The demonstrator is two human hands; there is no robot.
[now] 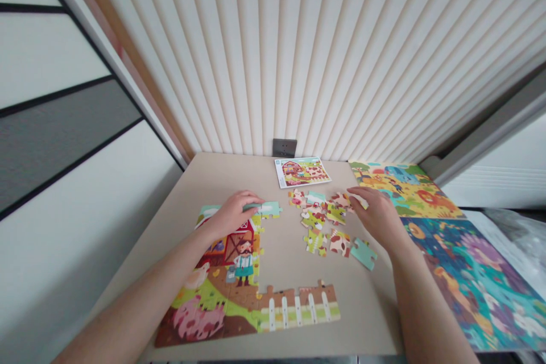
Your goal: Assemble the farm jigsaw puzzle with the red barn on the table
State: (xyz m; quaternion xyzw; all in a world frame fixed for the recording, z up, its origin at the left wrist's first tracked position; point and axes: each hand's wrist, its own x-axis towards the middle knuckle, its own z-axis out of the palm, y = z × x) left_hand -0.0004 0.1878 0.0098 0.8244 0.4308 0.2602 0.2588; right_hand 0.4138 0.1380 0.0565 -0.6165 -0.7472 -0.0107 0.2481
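A partly joined farm jigsaw puzzle (pixel 245 296) lies on the table, showing a barn, a farmer, a pig and a white fence. At its top edge my left hand (pixel 236 213) has bent fingers and thumb closed on a pale-blue sky puzzle piece (pixel 269 208). My right hand (pixel 375 213) is at the right side of the loose puzzle pieces (pixel 314 218), its fingers and thumb pinched around a small pale puzzle piece (pixel 360 202), partly hidden by the hand. Nearest below it lies a plain teal puzzle piece (pixel 364 253), beside a brown-spotted cow piece (pixel 339 243).
A reference picture card (pixel 302 172) of the farm scene lies at the back of the table (pixel 290 267), below a dark wall socket (pixel 284 148). On the right are a savanna picture puzzle (pixel 405 190) and a dark-blue animal puzzle (pixel 478 278). Clear plastic wrapping (pixel 516 227) sits beyond them.
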